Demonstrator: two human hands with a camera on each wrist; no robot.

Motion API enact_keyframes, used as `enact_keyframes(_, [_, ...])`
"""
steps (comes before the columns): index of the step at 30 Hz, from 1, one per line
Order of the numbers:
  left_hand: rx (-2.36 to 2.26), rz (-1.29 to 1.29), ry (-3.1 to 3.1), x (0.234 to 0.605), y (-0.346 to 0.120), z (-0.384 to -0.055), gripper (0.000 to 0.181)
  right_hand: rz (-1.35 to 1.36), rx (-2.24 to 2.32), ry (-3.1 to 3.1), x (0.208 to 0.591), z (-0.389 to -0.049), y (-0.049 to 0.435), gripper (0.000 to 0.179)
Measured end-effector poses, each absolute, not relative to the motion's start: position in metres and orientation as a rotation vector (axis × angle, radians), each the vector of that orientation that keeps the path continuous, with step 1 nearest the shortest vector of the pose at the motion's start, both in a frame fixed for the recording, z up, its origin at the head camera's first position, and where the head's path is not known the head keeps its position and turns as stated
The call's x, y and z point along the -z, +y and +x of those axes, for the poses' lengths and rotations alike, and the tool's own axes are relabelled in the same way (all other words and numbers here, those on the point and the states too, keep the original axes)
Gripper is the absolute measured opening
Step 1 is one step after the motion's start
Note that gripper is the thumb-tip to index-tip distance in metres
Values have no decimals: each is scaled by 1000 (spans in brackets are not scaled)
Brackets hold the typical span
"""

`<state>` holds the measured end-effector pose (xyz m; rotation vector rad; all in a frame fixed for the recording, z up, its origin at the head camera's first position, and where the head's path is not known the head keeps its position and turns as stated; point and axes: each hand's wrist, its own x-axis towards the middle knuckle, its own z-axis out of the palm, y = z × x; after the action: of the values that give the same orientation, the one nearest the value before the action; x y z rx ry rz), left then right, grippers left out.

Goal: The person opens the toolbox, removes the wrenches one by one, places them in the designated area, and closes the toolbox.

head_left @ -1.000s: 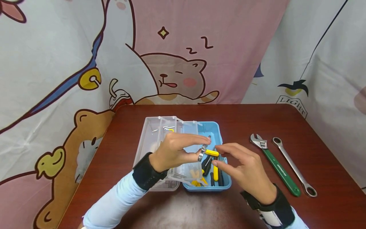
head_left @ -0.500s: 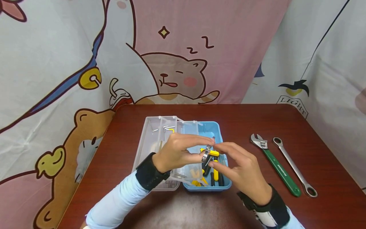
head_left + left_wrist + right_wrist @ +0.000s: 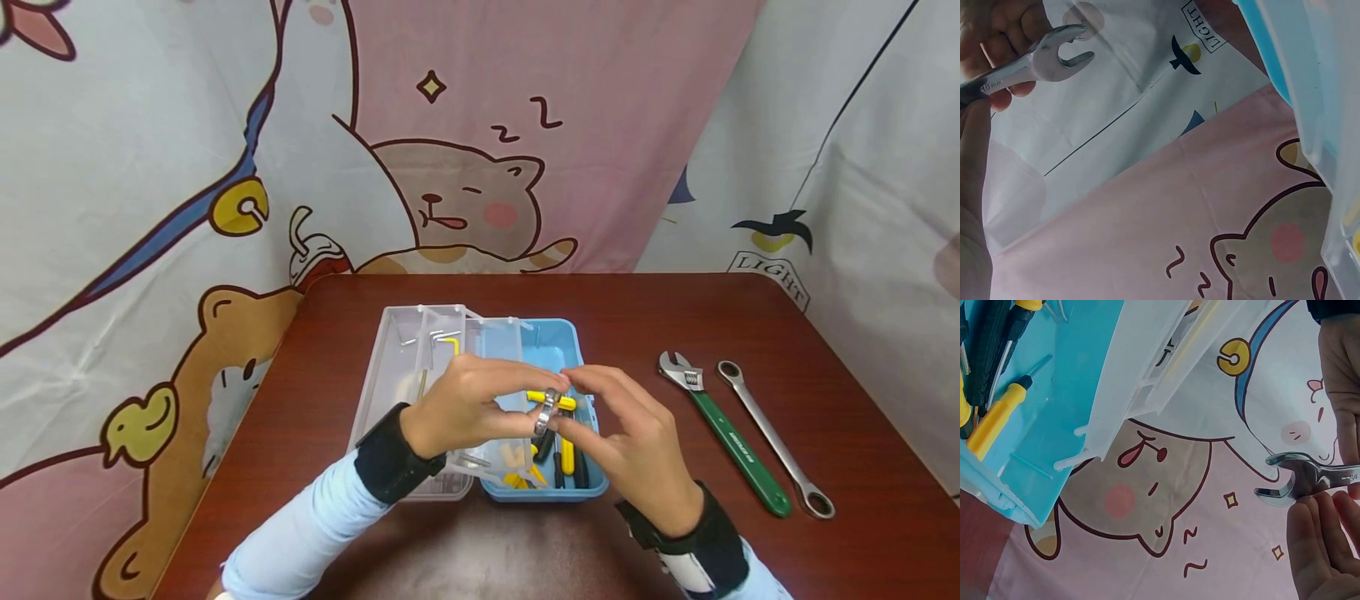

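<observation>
— Where is the wrench [image 3: 1312, 477]?
— Between two hands: the left hand [image 3: 463, 402] pinches it, the right hand [image 3: 636, 427] touches it; whether gripping, I cannot tell.
— Danger?
— If left loosens early, it may drop toward the blue box [image 3: 553, 335].

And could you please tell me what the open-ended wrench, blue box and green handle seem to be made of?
The open-ended wrench looks like polished or chrome-plated steel, given its mirror-like highlights. The blue box seems smooth plastic, judging by its rounded, moulded-looking corners. The green handle may be plastic or rubber; its soft sheen fits both.
</observation>
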<state>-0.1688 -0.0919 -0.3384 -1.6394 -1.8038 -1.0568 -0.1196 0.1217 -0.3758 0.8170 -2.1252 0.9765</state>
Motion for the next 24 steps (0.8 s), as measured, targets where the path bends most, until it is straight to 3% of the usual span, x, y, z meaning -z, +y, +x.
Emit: enact_keyframes(24, [1153, -1548, -1747, 332, -92, -155, 27, 871, -929, -1943, 374, -120, 115, 30])
